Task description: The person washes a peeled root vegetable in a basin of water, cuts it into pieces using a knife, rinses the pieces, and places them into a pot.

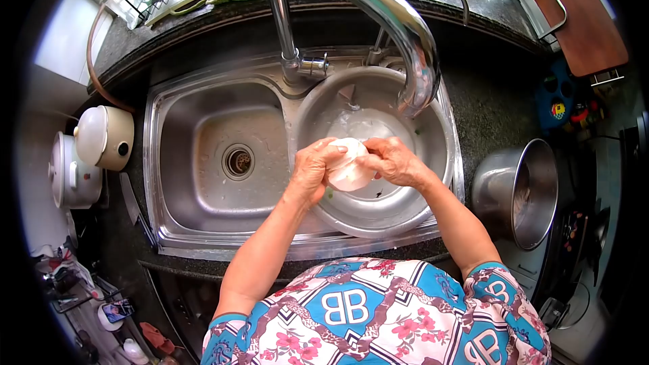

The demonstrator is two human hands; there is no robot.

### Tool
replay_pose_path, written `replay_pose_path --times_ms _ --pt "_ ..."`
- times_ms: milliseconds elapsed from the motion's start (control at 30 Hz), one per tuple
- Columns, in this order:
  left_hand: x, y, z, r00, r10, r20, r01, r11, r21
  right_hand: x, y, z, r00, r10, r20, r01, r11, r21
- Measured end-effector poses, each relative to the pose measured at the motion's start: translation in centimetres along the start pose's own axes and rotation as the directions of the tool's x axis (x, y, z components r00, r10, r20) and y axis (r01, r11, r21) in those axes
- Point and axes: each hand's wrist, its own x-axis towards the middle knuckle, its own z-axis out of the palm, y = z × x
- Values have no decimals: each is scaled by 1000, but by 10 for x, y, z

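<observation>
Both of my hands hold a white, rounded, smooth-looking thing over the wide metal basin. Its exact kind I cannot make out. My left hand wraps its left side, with the thumb on top. On the opposite side, my right hand pinches the upper edge between thumb and fingers. Beneath them, the basin sits over the right sink bowl and has a shiny bottom with small green and dark scraps. A pale scrap lies near its far rim.
A chrome faucet arches over the basin. To the left is a sink bowl with a drain. A knife and two lidded pots stand or lie further left. A steel pot leans on its side at right.
</observation>
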Motion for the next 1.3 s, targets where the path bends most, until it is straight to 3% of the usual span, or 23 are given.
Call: replay_pose_path --times_ms 33,100,167,233,267,300,367,400,433,467,500,567,700,733,767,800,867,900,967,1000,1133,1233,1300 --pt "-1 0 0 1000 -4 -1 4 1000 -1 -1 -3 3 1000 4 1 -4 1000 2" --pt "1 0 0 999 20 26 -21 1000 21 -2 -6 7 994 -60 -87 39 973 -229" --pt "3 0 0 999 -4 40 3 1000 26 2 1 5 992 -98 -77 76 967 -244" --pt "4 0 -3 998 -26 52 25 999 35 5 16 3 999 33 -5 -33 995 99" --pt "5 0 -6 999 -38 33 38 999 -14 6 21 2 997 61 -51 -39 932 359" --pt "6 0 -7 999 -49 16 50 997 -64 7 31 0 997 60 -52 -37 933 358" --pt "6 1 -4 999 -39 4 39 998 -42 9 60 -1 940 314 -137 -281 936 213" --pt "5 1 -3 1000 -30 -8 30 999 -18 10 79 0 940 313 -137 -281 936 212" --pt "7 -1 -5 1000 -30 -8 30 999 -17 11 99 0 956 150 -253 -196 966 -167" --pt "11 -6 -8 1000 -19 -23 18 999 -37 10 110 -1 954 -46 -298 -124 840 -528" --pt "13 -8 -10 999 -8 -38 6 998 -56 9 110 -5 954 -45 -298 -125 840 -527" --pt "15 -11 -13 999 -1 -33 -1 997 -72 9 111 -11 891 203 -406 -433 651 -624" --pt "24 -19 -18 996 28 -90 -35 996 -76 9 89 -6 876 235 -421 -454 694 -559" --pt "25 -21 -19 995 29 -91 -36 997 -75 7 68 -11 890 383 -247 -414 906 -86" --pt "26 -23 -19 995 51 -88 -59 995 -85 5 52 -13 910 414 -22 -366 828 426" --pt "26 -25 -19 994 73 -86 -82 992 -96 5 42 -8 910 414 -21 -367 827 426" --pt "22 -23 -13 994 74 -74 -82 992 -99 6 26 6 969 61 -240 -22 987 158" --pt "21 -21 -9 995 81 -63 -87 990 -107 7 25 9 967 59 -248 -20 987 157" --pt "18 -20 -4 994 90 -57 -94 992 -88 8 25 17 970 -119 -213 115 993 -30" --pt "16 -19 -2 993 99 -58 -103 992 -71 5 10 16 984 -24 -174 36 997 67" --pt "10 -15 0 992 70 -107 -67 997 36 5 4 12 996 9 -85 -12 999 -32" --pt "14 -19 -4 994 78 -78 -76 997 31 3 0 8 998 36 -56 -28 990 137" --pt "15 -19 -5 996 51 -77 -50 999 22 2 8 12 982 -146 -117 135 986 -101"
